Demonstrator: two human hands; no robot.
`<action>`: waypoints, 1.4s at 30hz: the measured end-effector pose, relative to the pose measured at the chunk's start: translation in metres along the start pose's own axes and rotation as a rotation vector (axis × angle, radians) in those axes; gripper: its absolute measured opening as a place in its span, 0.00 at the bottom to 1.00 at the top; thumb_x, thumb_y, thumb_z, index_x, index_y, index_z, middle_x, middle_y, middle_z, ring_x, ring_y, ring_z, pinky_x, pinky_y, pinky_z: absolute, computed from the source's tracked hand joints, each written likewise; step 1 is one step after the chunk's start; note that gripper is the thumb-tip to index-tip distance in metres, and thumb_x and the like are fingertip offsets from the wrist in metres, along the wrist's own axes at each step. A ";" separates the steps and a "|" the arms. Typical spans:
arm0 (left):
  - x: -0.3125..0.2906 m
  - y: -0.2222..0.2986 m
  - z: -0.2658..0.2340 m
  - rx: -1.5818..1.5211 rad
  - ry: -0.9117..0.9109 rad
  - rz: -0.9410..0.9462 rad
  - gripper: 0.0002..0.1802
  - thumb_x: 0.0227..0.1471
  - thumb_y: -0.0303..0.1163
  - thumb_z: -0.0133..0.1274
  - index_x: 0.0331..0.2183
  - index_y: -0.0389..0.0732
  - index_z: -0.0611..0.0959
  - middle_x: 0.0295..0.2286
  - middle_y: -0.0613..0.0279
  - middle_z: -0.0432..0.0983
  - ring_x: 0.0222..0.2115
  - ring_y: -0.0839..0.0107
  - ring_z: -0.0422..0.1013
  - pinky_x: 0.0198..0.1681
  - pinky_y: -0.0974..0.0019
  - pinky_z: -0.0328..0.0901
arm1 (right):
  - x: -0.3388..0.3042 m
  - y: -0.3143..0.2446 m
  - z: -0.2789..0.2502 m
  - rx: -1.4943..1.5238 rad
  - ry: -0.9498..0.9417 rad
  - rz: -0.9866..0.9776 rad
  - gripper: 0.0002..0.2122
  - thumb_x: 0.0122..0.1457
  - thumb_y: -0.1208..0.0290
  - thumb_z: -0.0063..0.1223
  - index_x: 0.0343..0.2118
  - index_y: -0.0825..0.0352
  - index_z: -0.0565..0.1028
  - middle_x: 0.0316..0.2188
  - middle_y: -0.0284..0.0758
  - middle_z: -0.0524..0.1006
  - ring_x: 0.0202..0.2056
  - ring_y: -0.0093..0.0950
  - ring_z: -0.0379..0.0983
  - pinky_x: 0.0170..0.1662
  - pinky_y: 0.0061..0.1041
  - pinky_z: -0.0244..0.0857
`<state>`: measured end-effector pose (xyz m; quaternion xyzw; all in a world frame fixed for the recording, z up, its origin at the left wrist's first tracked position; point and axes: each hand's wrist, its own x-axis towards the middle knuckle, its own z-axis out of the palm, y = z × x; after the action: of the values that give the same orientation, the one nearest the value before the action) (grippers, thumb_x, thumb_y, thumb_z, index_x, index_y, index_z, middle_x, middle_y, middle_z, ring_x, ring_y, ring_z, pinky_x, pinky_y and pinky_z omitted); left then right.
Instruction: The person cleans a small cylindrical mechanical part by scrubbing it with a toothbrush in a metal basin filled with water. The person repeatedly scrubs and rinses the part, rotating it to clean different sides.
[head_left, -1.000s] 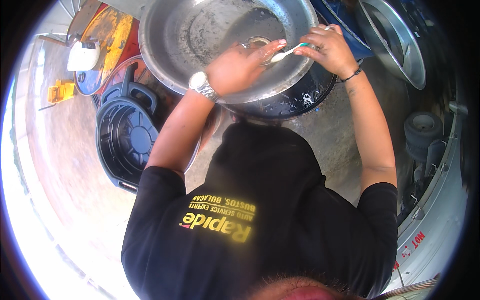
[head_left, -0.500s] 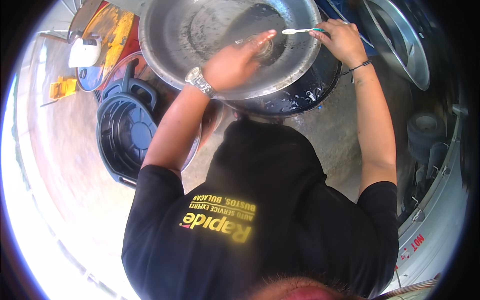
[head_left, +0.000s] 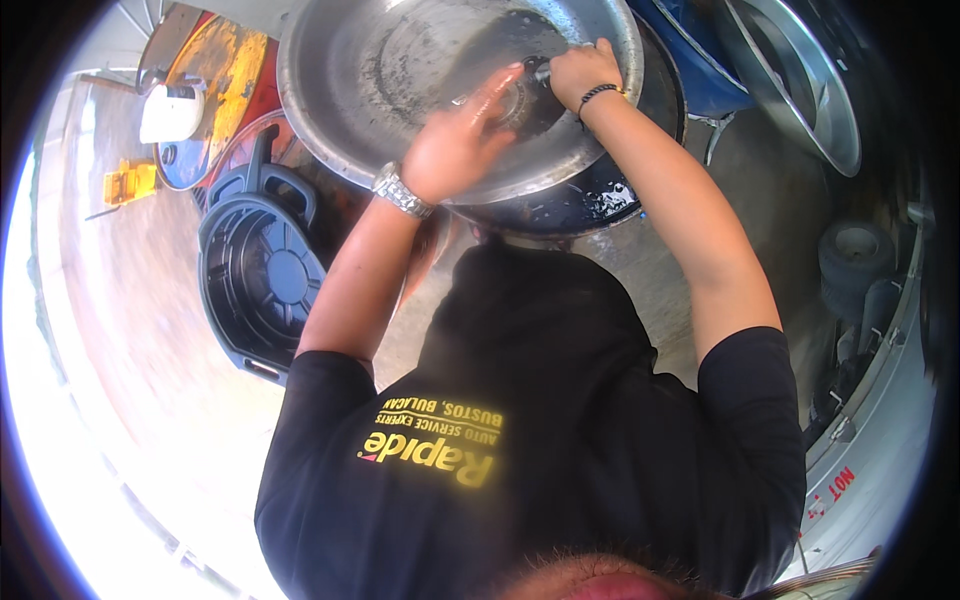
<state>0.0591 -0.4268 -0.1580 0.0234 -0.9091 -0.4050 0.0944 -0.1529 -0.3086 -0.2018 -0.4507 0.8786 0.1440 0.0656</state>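
My left hand (head_left: 462,148), blurred and with a metal-band watch on its wrist, is over the wide metal basin (head_left: 335,140). Its index finger reaches over a shiny round, ring-edged part (head_left: 516,106), mostly covered by the hand, which appears to hold it. My right hand (head_left: 583,76), wearing a dark braided bracelet, is closed just right of the left fingertips, inside the basin's right rim. The toothbrush in its grip is almost wholly hidden now. Dark wet residue marks the basin floor.
Under the basin stands a black drum (head_left: 570,220) with a wet top. A grey-blue drain pan (head_left: 215,265) lies left, near a yellow-and-red drum (head_left: 235,75) holding a white container (head_left: 172,113). A large metal bowl (head_left: 845,135) and a small wheel (head_left: 857,250) are to the right.
My right hand has swung left and down into the basin with the toothbrush, meeting the left hand. The left hand and the round part have shifted slightly left.
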 end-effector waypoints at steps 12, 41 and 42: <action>-0.007 -0.025 -0.005 0.339 -0.052 0.169 0.53 0.50 0.28 0.63 0.70 0.56 0.54 0.61 0.66 0.70 0.27 0.47 0.78 0.33 0.51 0.77 | -0.083 0.041 -0.058 0.393 0.464 -0.343 0.19 0.54 0.45 0.65 0.32 0.58 0.84 0.30 0.29 0.81 0.39 0.31 0.76 0.51 0.36 0.57; -0.001 -0.021 0.002 -0.590 0.136 -0.467 0.39 0.57 0.33 0.62 0.66 0.43 0.64 0.28 0.56 0.81 0.28 0.70 0.78 0.34 0.65 0.72 | 0.020 0.034 0.034 -0.149 0.075 0.062 0.15 0.64 0.69 0.43 0.41 0.58 0.85 0.40 0.39 0.83 0.49 0.37 0.78 0.58 0.42 0.60; -0.003 -0.020 0.001 -0.558 0.195 -0.483 0.36 0.58 0.33 0.61 0.64 0.41 0.66 0.25 0.58 0.81 0.26 0.73 0.77 0.32 0.66 0.72 | 0.017 0.027 0.021 -0.148 0.018 0.016 0.14 0.63 0.70 0.44 0.40 0.59 0.85 0.40 0.39 0.84 0.49 0.37 0.79 0.58 0.42 0.60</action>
<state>0.0608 -0.4390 -0.1734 0.2487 -0.7190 -0.6434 0.0851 -0.1853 -0.3005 -0.2211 -0.4486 0.8695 0.2053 0.0231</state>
